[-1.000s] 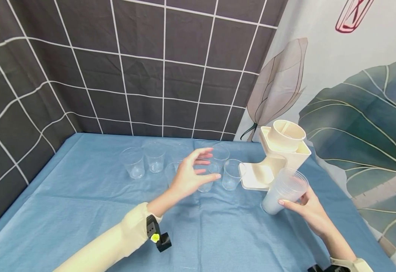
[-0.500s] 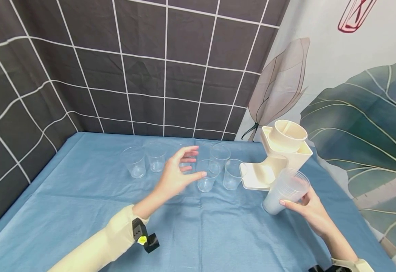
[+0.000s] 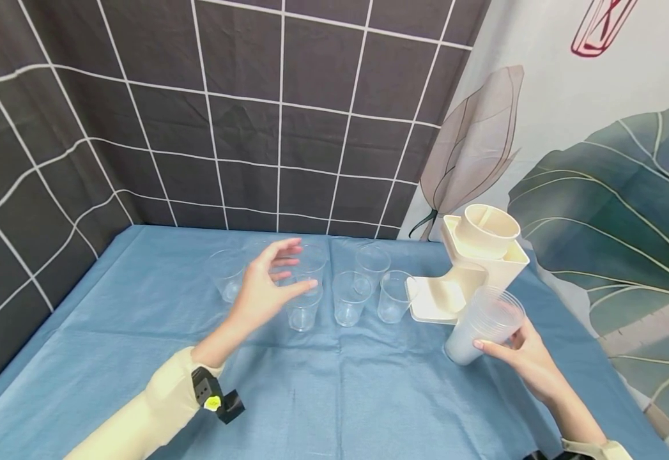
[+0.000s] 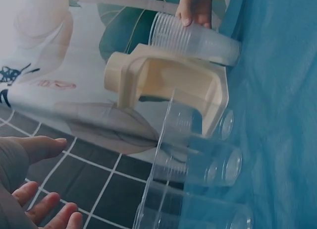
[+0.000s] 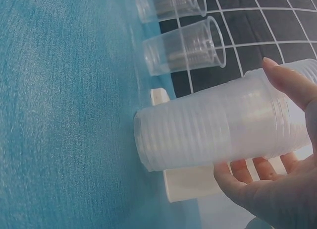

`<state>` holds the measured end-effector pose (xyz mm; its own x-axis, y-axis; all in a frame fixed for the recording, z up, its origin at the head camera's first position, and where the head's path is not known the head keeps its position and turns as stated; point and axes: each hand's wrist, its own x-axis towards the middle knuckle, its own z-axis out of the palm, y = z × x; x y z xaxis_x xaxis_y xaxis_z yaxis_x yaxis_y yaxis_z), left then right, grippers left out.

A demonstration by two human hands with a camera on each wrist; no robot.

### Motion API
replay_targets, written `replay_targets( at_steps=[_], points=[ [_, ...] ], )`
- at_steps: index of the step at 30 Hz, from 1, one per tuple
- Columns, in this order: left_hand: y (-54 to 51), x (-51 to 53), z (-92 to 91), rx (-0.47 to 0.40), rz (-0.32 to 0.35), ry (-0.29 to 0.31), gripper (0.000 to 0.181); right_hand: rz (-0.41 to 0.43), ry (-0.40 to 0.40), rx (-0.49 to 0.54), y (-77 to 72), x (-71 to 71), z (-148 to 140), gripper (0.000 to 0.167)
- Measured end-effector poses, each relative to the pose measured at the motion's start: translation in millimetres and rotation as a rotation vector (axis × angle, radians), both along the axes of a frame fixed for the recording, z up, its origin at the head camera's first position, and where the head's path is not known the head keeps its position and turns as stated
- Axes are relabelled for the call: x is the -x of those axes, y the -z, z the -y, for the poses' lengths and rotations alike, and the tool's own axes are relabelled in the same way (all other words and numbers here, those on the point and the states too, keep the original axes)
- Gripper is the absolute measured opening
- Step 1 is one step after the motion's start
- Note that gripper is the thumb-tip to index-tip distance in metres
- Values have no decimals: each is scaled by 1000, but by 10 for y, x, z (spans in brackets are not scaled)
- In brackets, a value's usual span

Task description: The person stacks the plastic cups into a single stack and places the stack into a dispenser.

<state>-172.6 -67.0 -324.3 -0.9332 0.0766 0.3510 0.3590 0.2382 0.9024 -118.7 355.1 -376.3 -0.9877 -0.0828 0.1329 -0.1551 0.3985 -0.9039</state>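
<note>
Blue-draped counter: my right fingers grip the cup stack sideways; my left fingers, parted, hover near clear cups.

Through the head view I look forward and down across the blue cloth to the gridded backdrop. My left wrist view, turned sideways and low, faces across the clear cups toward the cream stand; my right wrist view, also sideways, sits close on the cup stack, which all three share.
</note>
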Motion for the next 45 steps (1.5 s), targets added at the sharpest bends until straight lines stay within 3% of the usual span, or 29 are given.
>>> replay_targets(
  at_steps=[7, 14, 24, 40, 45],
  points=[
    [2, -11, 135, 8, 29, -35, 69, 0, 2, 0, -1, -10, 2, 70],
    [42, -5, 286, 18, 16, -67, 68, -10, -5, 8, 2, -15, 5, 70],
    [109, -12, 489, 6, 66, -119, 70, -10, -3, 4, 5, -18, 0, 71],
    [237, -60, 787, 40, 66, -218, 70, -1, 9, -23, -5, -5, 2, 71],
    [283, -32, 877, 31, 50, -266, 67, 1, 11, -27, -7, -1, 1, 72]
  ],
)
